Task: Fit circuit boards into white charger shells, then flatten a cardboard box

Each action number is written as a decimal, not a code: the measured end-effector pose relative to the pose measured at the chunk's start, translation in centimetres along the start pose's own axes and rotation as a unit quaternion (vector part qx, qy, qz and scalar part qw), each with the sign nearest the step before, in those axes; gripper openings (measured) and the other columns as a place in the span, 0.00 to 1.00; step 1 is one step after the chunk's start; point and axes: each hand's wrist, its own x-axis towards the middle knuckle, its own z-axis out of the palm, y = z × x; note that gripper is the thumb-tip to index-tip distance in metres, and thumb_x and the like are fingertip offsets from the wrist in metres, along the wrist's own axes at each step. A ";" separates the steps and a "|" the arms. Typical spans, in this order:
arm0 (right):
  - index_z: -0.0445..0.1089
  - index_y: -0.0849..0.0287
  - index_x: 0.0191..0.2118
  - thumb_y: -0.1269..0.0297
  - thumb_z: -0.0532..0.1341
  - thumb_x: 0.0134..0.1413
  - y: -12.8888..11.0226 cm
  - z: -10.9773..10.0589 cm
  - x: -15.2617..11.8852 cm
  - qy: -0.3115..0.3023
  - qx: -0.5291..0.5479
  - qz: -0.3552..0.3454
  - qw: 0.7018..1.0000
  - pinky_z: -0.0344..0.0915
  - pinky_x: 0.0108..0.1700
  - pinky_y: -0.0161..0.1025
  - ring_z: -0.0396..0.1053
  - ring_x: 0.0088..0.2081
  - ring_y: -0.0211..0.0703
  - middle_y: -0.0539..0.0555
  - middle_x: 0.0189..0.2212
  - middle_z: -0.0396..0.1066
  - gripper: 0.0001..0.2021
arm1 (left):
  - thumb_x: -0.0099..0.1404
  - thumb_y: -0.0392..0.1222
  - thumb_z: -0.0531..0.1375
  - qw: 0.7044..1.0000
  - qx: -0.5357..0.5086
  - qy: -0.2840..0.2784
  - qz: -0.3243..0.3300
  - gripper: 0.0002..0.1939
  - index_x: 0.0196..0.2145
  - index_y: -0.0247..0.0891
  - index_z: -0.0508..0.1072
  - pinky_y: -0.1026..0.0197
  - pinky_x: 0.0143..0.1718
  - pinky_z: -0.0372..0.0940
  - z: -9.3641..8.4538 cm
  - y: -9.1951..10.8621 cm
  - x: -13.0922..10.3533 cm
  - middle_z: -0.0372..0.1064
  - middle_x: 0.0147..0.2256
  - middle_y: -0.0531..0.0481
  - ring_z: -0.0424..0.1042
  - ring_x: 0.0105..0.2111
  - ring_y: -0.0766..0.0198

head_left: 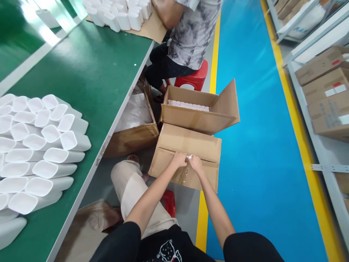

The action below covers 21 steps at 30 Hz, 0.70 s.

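our left hand (178, 159) and right hand (195, 162) meet on top of a closed brown box (188, 145) on the floor, fingers curled in and pinching a small white bit (189, 157) at its taped seam. just behind it sits an open box (200, 111) with white pieces inside. to our left is a green table (89, 76) with a pile of white tubes (35, 145). another person (191, 32) sits on a red stool (195, 76) further along.

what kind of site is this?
Likely a factory packing line: stacked white plastic housings on a green workbench, cardboard cartons on a blue floor with yellow lane lines.
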 end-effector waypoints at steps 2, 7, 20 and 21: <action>0.70 0.61 0.48 0.57 0.61 0.64 0.6 0.0 -1.2 0.007 0.001 -0.005 1.000 0.72 0.47 0.48 0.72 0.44 0.45 0.56 0.46 0.72 0.13 | 0.69 0.47 0.59 1.000 0.004 0.017 0.005 0.16 0.50 0.35 0.70 0.46 0.52 0.67 0.4 1.1 -1.6 0.69 0.51 0.43 0.70 0.50 0.55; 0.72 0.63 0.41 0.60 0.60 0.65 0.8 -0.3 -4.5 0.030 -0.007 -0.016 0.999 0.72 0.48 0.47 0.73 0.44 0.43 0.54 0.41 0.74 0.10 | 0.70 0.44 0.59 0.998 0.017 0.062 0.006 0.14 0.48 0.33 0.71 0.45 0.54 0.66 1.1 3.0 -5.9 0.70 0.49 0.43 0.70 0.51 0.55; 0.71 0.62 0.35 0.64 0.57 0.66 -1.8 4.9 -18.7 0.048 0.011 -0.044 0.998 0.69 0.43 0.41 0.72 0.37 0.39 0.51 0.34 0.74 0.10 | 0.68 0.44 0.60 0.993 0.033 0.099 0.047 0.12 0.45 0.34 0.71 0.48 0.51 0.66 6.4 3.0 -20.3 0.69 0.46 0.45 0.69 0.49 0.56; 0.71 0.62 0.35 0.65 0.57 0.66 -1.7 5.1 -19.2 0.048 0.011 -0.051 0.997 0.68 0.42 0.40 0.72 0.36 0.39 0.51 0.34 0.74 0.10 | 0.68 0.44 0.60 0.993 0.032 0.102 0.048 0.12 0.45 0.34 0.71 0.48 0.52 0.66 6.7 3.1 -20.7 0.69 0.46 0.45 0.68 0.49 0.56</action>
